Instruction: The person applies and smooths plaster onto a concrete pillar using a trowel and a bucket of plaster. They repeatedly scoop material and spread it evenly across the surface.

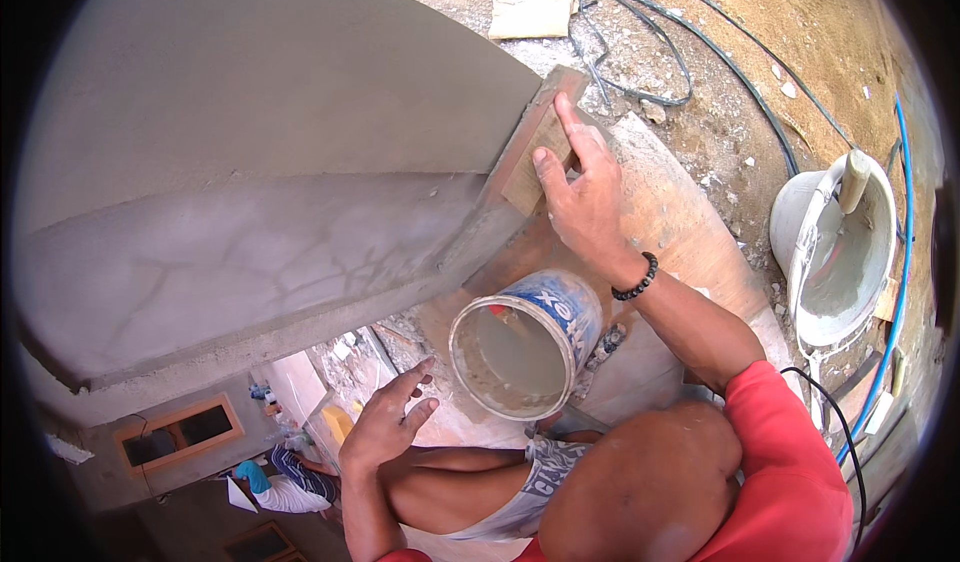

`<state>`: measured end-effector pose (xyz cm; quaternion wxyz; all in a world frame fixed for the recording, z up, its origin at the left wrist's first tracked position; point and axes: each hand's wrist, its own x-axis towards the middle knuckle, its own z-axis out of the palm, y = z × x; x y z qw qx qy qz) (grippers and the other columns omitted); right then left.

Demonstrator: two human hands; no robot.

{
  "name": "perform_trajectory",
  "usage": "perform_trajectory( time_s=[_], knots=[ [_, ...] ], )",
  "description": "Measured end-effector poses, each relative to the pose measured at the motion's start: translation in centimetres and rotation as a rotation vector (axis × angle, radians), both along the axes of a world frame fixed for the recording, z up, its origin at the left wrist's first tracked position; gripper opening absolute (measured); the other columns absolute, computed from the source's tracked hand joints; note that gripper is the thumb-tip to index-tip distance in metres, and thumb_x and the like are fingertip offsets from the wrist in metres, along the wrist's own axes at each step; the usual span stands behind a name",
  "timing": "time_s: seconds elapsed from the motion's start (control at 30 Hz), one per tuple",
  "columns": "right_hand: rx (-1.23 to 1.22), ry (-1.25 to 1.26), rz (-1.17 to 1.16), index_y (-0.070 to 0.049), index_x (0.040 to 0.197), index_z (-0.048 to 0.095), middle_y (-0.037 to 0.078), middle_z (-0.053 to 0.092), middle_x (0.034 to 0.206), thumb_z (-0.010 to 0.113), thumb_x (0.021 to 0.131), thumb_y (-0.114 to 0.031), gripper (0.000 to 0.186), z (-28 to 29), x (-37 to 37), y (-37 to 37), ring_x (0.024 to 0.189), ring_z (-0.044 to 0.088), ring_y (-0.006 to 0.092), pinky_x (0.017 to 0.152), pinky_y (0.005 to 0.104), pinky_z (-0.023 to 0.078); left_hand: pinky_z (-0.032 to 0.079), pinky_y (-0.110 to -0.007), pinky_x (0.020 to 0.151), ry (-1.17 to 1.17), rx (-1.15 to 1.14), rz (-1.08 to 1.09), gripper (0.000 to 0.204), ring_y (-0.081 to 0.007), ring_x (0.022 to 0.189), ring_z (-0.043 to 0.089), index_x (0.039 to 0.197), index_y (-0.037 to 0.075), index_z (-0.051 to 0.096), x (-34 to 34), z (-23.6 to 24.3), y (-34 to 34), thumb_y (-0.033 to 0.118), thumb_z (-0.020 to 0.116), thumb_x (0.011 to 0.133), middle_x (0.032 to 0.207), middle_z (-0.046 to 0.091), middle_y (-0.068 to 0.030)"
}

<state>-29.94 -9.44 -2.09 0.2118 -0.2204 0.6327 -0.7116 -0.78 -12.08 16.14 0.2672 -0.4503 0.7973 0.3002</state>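
Note:
My right hand (583,187), with a dark beaded bracelet on its wrist, grips a wooden float (532,167) against the right edge of a grey plastered surface (300,82). Just below, a paler cracked band (250,242) runs along the plaster. My left hand (390,417) is raised at the lower middle, fingers apart and holding nothing, left of a white-and-blue bucket (578,327) with grey slurry inside. The bucket stands on a dusty board (680,232).
A second white bucket (800,222) with a handled tool is at right, beside a blue hose (905,162). Dark cables (680,52) and a pale folded sack (530,7) lie on sandy ground. Another person (300,492) is at lower left, near a wood-framed opening (220,410).

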Motion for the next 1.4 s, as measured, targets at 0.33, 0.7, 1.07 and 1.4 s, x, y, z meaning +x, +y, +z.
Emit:
perform_trajectory(
  time_s=[0.33, 0.7, 1.07, 1.4],
  knots=[
    [-0.109, 0.204, -0.115, 0.001, 0.145, 0.046, 0.014, 0.049, 0.087, 0.062, 0.091, -0.008, 0.057, 3.0, -0.6, 0.7, 0.075, 0.050, 0.0238, 0.069, 0.0350, 0.043, 0.051, -0.039, 0.094, 0.088, -0.021, -0.045, 0.057, -0.0306, 0.104, 0.065, 0.145, 0.001, 0.046, 1.4, 0.5, 0.9, 0.016, 0.067, 0.094, 0.122, 0.065, -0.0212],
    [-0.037, 0.201, -0.026, 0.000, 0.144, 0.049, 0.015, 0.049, 0.087, 0.062, 0.090, -0.009, 0.056, 4.0, -1.2, 1.8, 0.074, 0.050, 0.0264, 0.071, 0.0374, 0.045, 0.051, -0.041, 0.094, 0.109, -0.074, -0.091, 0.055, -0.0345, 0.109, 0.064, 0.144, 0.002, 0.047, 2.4, 0.5, 1.6, 0.016, 0.066, 0.094, 0.128, 0.061, -0.0232],
    [-0.044, 0.145, 0.241, 0.001, 0.130, 0.062, 0.008, 0.061, 0.109, 0.057, 0.084, 0.001, 0.046, -4.6, -3.6, 7.1, 0.097, 0.059, 0.0136, 0.087, 0.0273, 0.046, 0.048, -0.043, 0.099, 0.096, -0.068, -0.032, 0.054, -0.0405, 0.114, 0.059, 0.141, 0.001, 0.049, 1.5, 1.7, 1.5, 0.020, 0.065, 0.094, 0.130, 0.059, -0.0260],
    [0.202, 0.129, 0.560, -0.004, 0.125, 0.067, 0.005, 0.065, 0.115, 0.052, 0.084, -0.005, 0.044, -1.3, -16.3, 2.5, 0.093, 0.059, 0.0090, 0.084, 0.0228, 0.049, 0.046, -0.045, 0.099, 0.117, -0.071, 0.004, 0.054, -0.0435, 0.115, 0.058, 0.141, -0.001, 0.048, 2.3, 1.9, 1.5, 0.018, 0.066, 0.093, 0.125, 0.060, -0.0269]
  ],
)
